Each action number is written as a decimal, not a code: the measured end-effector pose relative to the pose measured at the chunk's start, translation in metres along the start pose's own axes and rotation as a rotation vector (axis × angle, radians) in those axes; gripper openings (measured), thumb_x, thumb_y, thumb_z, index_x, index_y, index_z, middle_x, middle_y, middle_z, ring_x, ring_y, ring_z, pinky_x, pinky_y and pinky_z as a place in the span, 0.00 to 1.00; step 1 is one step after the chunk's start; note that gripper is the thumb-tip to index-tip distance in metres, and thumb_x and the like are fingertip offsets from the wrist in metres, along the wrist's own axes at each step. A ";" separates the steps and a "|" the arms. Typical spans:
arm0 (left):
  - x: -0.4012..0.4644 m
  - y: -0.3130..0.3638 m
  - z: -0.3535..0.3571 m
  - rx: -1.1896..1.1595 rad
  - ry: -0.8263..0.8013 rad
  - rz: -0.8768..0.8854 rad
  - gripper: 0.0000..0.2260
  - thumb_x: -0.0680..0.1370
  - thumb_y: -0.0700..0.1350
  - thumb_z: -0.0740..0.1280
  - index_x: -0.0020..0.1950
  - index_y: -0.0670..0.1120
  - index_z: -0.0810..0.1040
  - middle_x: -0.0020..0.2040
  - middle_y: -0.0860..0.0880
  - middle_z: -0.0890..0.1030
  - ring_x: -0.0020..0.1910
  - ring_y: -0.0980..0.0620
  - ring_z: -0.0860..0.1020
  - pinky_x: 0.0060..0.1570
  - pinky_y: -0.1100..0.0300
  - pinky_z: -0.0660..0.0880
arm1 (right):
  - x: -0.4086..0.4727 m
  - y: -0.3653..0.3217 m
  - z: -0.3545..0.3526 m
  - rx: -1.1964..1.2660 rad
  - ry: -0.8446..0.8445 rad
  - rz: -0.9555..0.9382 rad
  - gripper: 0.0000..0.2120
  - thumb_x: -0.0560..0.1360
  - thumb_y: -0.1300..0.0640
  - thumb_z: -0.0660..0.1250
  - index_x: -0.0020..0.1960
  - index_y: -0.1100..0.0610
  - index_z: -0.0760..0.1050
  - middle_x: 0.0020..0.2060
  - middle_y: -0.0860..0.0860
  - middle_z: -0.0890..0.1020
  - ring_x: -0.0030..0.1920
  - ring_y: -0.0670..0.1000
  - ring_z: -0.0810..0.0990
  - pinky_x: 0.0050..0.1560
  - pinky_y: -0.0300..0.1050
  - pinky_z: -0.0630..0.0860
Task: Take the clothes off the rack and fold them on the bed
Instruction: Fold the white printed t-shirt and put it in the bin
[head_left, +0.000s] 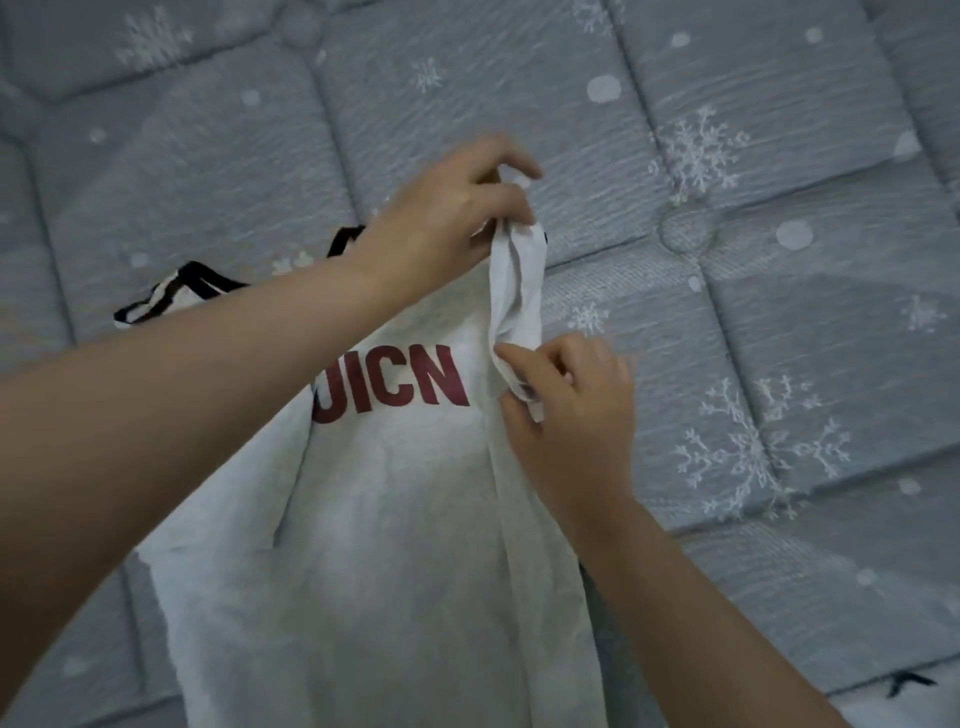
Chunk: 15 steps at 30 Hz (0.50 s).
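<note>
White cotton T-shirt with dark red lettering (395, 519) lies on the grey quilted snowflake bedspread (779, 338) — soft, light, limp. Your left hand (447, 208) and right hand (566, 410) both pinch its right sleeve — grip seams.

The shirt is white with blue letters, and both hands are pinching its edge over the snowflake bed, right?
Not quite. The head view shows dark red letters, not blue. The rest holds: the white shirt is pinched by the left hand and right hand over the snowflake bed.
</note>
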<state>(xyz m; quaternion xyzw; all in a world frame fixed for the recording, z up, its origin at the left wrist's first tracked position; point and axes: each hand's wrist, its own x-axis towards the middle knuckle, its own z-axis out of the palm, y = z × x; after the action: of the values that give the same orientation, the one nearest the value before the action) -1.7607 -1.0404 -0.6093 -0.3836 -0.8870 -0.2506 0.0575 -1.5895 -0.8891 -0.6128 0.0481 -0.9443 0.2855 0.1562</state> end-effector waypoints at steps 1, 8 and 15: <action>-0.019 -0.002 0.001 0.030 0.043 -0.045 0.04 0.78 0.40 0.69 0.49 0.42 0.83 0.62 0.42 0.78 0.44 0.48 0.76 0.44 0.52 0.75 | -0.003 -0.003 0.005 -0.016 -0.043 -0.041 0.13 0.70 0.65 0.69 0.52 0.55 0.85 0.38 0.51 0.76 0.38 0.52 0.72 0.41 0.49 0.66; -0.127 0.006 0.023 0.256 0.100 -0.263 0.06 0.74 0.37 0.70 0.42 0.48 0.82 0.65 0.47 0.79 0.53 0.45 0.79 0.54 0.52 0.68 | -0.035 -0.011 0.040 -0.140 -0.340 -0.152 0.15 0.69 0.63 0.63 0.49 0.52 0.84 0.39 0.50 0.73 0.40 0.54 0.71 0.45 0.46 0.61; -0.169 0.015 0.045 0.247 -0.019 -0.643 0.11 0.74 0.44 0.61 0.47 0.49 0.83 0.68 0.47 0.77 0.64 0.46 0.75 0.65 0.51 0.62 | -0.065 0.007 0.050 -0.078 -0.533 -0.156 0.20 0.72 0.60 0.61 0.61 0.54 0.82 0.45 0.52 0.76 0.43 0.56 0.73 0.43 0.50 0.68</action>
<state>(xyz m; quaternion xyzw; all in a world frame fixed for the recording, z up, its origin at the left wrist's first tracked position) -1.6279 -1.1203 -0.6919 -0.0768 -0.9867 -0.1428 0.0136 -1.5429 -0.9103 -0.6768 0.1882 -0.9558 0.2135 -0.0746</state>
